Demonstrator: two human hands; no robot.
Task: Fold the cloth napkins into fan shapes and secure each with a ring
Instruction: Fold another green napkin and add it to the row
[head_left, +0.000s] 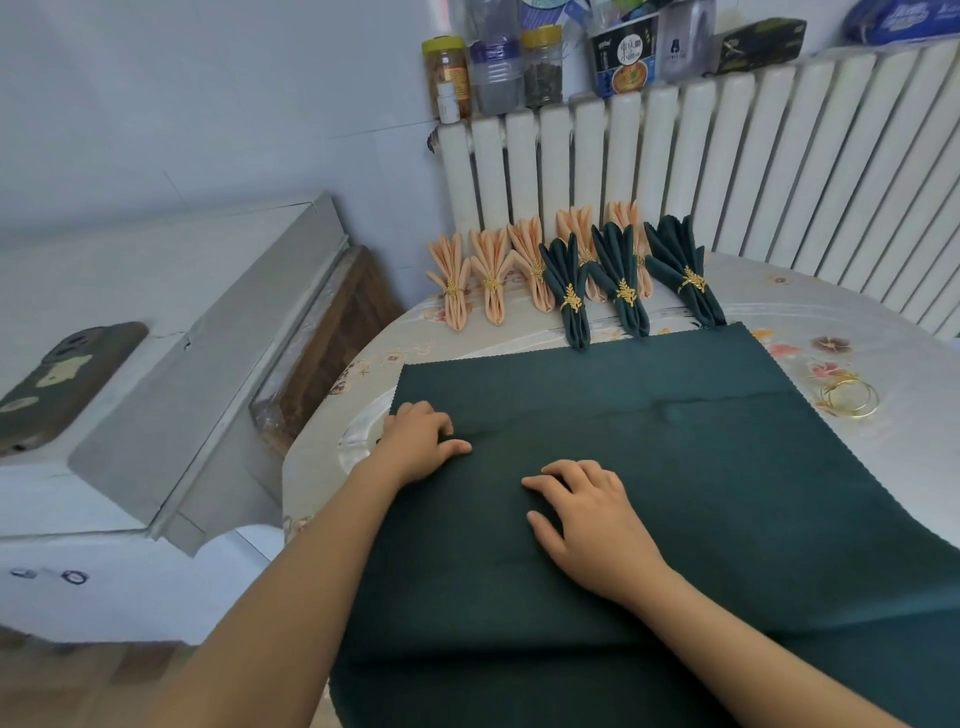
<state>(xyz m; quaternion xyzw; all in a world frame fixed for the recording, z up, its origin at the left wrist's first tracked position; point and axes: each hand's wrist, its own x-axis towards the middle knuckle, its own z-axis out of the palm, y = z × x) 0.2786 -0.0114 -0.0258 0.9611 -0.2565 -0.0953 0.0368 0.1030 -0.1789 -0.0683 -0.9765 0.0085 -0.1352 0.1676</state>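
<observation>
— White radiator behind, jars and boxes lined along its top, and a round worktop under a flowered cover. What's on it?

— A dark green napkin spread flat under both hands, its near edge hanging over the worktop's rim. Beyond the hands, against the radiator, stand finished fans: peach ones and green ones, each cinched with a gold ring.

— And the hands?

— The left hand sits at the cloth's left edge, fingers bent, seemingly pinching a small ridge of fabric. The right hand lies just beside it, fingers curled on the cloth; whether it grips a fold I can't tell.

— What might go wrong?

— The first pleat looks barely started. If the two hands pinch unevenly, the pleat could run crooked, and the whole fan after it. The overhanging part may also drag the cloth toward the person. A faint crease already crosses the middle and could fight the new folds.

— Rings left?

— Spare gold rings lie far right of the hands, beside the napkin's edge. To the left, a grey cabinet carries a phone.
</observation>
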